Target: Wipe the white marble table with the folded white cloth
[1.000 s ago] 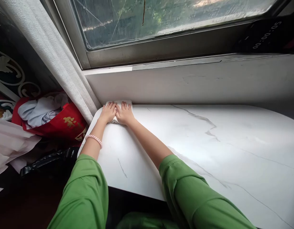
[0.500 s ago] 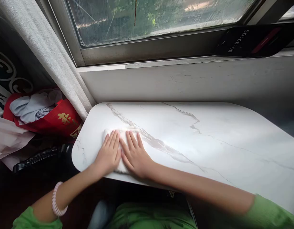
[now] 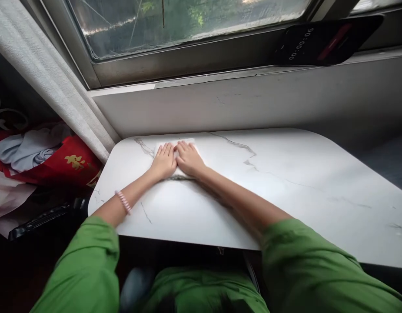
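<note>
A white cloth [image 3: 187, 141] lies flat near the back edge of the white marble-patterned table [image 3: 285, 187], left of its middle. My left hand [image 3: 164, 161] presses down on the cloth's left part, palm down with the fingers extended. Beside it, touching or nearly so, my right hand [image 3: 189, 159] rests flat on the right part of the same cloth. Both hands cover much of the cloth, and its near edge shows just below them. A pale beaded band circles my left wrist.
A phone [image 3: 327, 42] showing a running timer leans at the window frame behind the table. On the left hang a light curtain [image 3: 54, 65] and a red bag [image 3: 77, 161] holding grey clothes. A wall borders the table's back edge.
Both hands and the cloth have moved forward, from the table's near edge to its back edge. The camera view has shifted slightly, and the timer went from 05 to 06.
</note>
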Demonstrator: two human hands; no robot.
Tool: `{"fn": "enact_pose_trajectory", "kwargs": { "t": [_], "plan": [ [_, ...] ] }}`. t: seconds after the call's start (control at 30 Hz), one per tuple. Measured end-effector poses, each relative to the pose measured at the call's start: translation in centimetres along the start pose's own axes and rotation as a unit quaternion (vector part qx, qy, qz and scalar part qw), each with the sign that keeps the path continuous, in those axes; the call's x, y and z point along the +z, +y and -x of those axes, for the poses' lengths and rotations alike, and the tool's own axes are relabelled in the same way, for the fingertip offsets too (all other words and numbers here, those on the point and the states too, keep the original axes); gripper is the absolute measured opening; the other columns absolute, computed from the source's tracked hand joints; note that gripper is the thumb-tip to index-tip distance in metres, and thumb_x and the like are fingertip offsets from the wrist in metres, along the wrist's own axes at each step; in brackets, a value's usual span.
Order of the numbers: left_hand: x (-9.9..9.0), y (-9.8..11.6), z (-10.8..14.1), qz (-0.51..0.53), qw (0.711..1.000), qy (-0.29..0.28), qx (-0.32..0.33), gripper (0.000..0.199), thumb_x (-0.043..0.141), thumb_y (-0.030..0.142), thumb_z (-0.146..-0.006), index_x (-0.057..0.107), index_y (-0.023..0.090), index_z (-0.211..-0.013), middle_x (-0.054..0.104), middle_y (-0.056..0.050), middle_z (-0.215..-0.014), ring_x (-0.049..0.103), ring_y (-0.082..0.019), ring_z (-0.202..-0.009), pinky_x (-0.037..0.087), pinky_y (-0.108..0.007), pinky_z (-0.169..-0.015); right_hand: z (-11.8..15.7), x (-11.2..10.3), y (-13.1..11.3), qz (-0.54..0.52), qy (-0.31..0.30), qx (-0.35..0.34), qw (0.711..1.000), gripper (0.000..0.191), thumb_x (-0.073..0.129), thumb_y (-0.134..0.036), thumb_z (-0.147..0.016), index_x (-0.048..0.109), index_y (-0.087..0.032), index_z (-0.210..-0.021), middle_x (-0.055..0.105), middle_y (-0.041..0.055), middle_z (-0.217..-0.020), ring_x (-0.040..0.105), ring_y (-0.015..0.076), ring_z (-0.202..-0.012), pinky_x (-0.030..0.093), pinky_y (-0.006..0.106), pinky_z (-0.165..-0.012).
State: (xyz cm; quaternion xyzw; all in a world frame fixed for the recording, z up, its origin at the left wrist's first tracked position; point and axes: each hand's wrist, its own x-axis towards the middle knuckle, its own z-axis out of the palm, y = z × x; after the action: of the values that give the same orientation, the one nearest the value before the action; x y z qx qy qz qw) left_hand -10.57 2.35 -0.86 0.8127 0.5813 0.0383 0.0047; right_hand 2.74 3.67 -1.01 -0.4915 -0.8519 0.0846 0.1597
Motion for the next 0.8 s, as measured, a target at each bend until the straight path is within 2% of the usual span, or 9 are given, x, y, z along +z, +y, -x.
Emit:
{"fn": "enact_pose_trajectory", "kwargs": {
  "t": [0.1, 0.17, 0.23, 0.33, 0.43, 0.5, 0.67, 0.8],
  "plan": [
    [0.5, 0.9, -5.6, 0.004, 1.000, 0.006, 0.012, 0.057, 0.023, 0.023, -0.092, 0.027, 0.000, -0.144, 0.023, -0.015, -0.154, 0.017, -0.023, -0.143, 0.008, -0.041, -0.118, -2.9, -0.2, 4.1, 0.011, 0.037, 0.050, 0.998, 0.051, 0.027, -0.017, -0.086, 0.042, -0.002, -0.132, 0.043, 0.0181, -0.144, 0.032, 0.0252, -0.135, 0.018, 0.042, -0.111],
    [0.7, 1.5, -7.7, 0.005, 1.000, 0.023, 0.012, 0.056, 0.024, 0.023, -0.092, 0.029, 0.001, -0.143, 0.026, -0.015, -0.153, 0.020, -0.023, -0.142, 0.009, -0.041, -0.118, -3.8, -0.4, 5.8, 0.025, 0.035, 0.063, 0.997, 0.053, 0.023, -0.018, -0.088, 0.039, -0.002, -0.137, 0.040, 0.0171, -0.146, 0.030, 0.0244, -0.136, 0.018, 0.041, -0.111],
    [0.8, 1.9, -8.6, 0.008, 0.999, 0.037, 0.007, 0.056, 0.024, 0.023, -0.092, 0.030, 0.002, -0.143, 0.028, -0.015, -0.152, 0.021, -0.023, -0.142, 0.010, -0.043, -0.118, -4.0, -0.7, 6.5, 0.039, 0.026, 0.065, 0.997, 0.055, 0.021, -0.019, -0.090, 0.036, -0.003, -0.140, 0.035, 0.0153, -0.149, 0.026, 0.0237, -0.138, 0.016, 0.042, -0.112],
    [0.8, 2.5, -7.9, 0.014, 0.999, 0.035, 0.002, 0.056, 0.025, 0.023, -0.092, 0.029, 0.004, -0.144, 0.027, -0.014, -0.153, 0.020, -0.024, -0.142, 0.008, -0.046, -0.117, -3.2, -0.9, 6.3, 0.052, 0.014, 0.071, 0.996, 0.056, 0.020, -0.020, -0.092, 0.032, -0.004, -0.144, 0.031, 0.0138, -0.152, 0.023, 0.0222, -0.140, 0.014, 0.041, -0.113],
    [0.6, 3.8, -5.7, 0.017, 1.000, 0.024, 0.006, 0.057, 0.025, 0.024, -0.092, 0.026, 0.003, -0.145, 0.024, -0.015, -0.154, 0.018, -0.024, -0.143, 0.007, -0.046, -0.117, -0.8, -1.3, 5.5, 0.062, 0.000, 0.074, 0.995, 0.056, 0.020, -0.022, -0.093, 0.029, -0.005, -0.146, 0.027, 0.0130, -0.154, 0.021, 0.0219, -0.141, 0.014, 0.041, -0.114],
    [0.5, 5.3, -3.4, 0.022, 0.999, 0.021, 0.012, 0.058, 0.024, 0.025, -0.092, 0.025, 0.001, -0.145, 0.022, -0.016, -0.154, 0.016, -0.026, -0.143, 0.007, -0.047, -0.117, 1.9, -1.7, 5.0, 0.070, -0.008, 0.067, 0.995, 0.057, 0.020, -0.024, -0.094, 0.029, -0.004, -0.146, 0.026, 0.0132, -0.154, 0.020, 0.0225, -0.142, 0.013, 0.042, -0.115],
    [0.2, 10.4, 4.8, 0.037, 0.998, 0.018, 0.051, 0.059, 0.023, 0.028, -0.092, 0.026, 0.000, -0.144, 0.021, -0.019, -0.153, 0.012, -0.028, -0.144, 0.008, -0.048, -0.118, 11.5, -2.4, 3.2, 0.076, -0.017, 0.040, 0.996, 0.058, 0.018, -0.029, -0.096, 0.027, -0.004, -0.147, 0.023, 0.0132, -0.155, 0.015, 0.0230, -0.143, 0.013, 0.045, -0.116],
    [-0.1, 13.6, 10.4, 0.047, 0.992, 0.001, 0.118, 0.061, 0.026, 0.029, -0.091, 0.027, -0.003, -0.143, 0.020, -0.021, -0.153, 0.006, -0.029, -0.144, 0.006, -0.050, -0.118, 18.6, -3.0, 1.9, 0.069, -0.007, 0.013, 0.997, 0.059, 0.016, -0.032, -0.096, 0.027, -0.006, -0.147, 0.020, 0.0124, -0.155, 0.010, 0.0206, -0.144, 0.014, 0.046, -0.117]
  ]
}}
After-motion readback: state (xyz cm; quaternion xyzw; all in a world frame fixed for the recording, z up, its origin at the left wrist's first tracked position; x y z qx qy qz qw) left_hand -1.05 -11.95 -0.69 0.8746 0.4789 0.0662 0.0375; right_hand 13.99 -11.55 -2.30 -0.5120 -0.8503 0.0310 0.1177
